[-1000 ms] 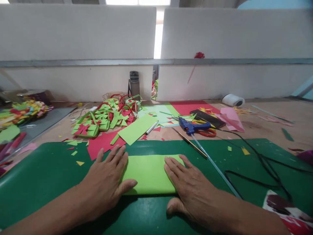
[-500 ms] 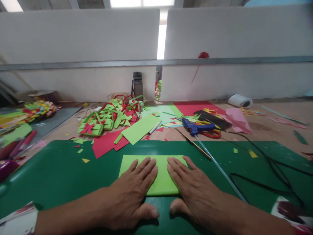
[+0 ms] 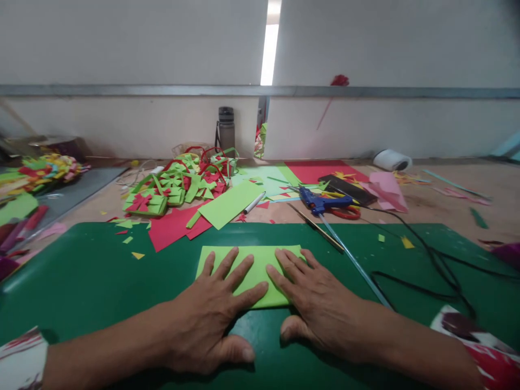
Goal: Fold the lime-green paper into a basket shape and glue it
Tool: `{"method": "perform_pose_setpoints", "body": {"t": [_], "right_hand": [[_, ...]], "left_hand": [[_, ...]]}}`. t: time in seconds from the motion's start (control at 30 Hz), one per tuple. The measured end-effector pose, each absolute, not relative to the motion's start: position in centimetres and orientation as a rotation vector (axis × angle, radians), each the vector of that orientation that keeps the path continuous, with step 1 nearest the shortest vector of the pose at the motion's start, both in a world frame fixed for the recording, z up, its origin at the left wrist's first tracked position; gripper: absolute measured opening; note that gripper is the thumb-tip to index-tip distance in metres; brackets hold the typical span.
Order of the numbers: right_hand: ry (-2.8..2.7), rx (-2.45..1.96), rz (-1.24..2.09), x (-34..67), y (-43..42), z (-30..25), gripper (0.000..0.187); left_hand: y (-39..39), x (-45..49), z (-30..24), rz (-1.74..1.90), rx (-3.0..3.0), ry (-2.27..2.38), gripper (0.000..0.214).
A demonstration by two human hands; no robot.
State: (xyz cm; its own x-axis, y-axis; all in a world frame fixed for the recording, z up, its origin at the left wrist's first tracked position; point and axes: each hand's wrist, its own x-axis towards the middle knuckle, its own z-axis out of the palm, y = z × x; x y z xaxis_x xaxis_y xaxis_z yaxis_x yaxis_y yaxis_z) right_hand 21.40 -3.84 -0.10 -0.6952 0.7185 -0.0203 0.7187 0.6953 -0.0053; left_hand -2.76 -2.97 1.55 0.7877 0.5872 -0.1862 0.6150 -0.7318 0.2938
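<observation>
Light-green paper (image 3: 262, 266) lies flat on the green mat (image 3: 122, 287), near the mat's far edge, long axis running left to right. Left hand (image 3: 205, 311) covers its left half, right hand (image 3: 319, 300) its right end; each grip is spread, pinching nothing; both are equally near.

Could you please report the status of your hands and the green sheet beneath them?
Left hand, right hand palms down on green sheet. Sheet on green mat. Glue gun apart from sheet.
</observation>
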Motion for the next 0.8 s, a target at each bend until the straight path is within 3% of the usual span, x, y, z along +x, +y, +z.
{"method": "perform_pose_setpoints", "body": {"t": [0.8], "right_hand": [[2.898, 1.114, -0.109, 23.5, -6.9, 1.4, 0.08]], "left_hand": [[-3.1, -2.7, 1.3, -0.062, 2.671, 0.9, 0.081]]}}
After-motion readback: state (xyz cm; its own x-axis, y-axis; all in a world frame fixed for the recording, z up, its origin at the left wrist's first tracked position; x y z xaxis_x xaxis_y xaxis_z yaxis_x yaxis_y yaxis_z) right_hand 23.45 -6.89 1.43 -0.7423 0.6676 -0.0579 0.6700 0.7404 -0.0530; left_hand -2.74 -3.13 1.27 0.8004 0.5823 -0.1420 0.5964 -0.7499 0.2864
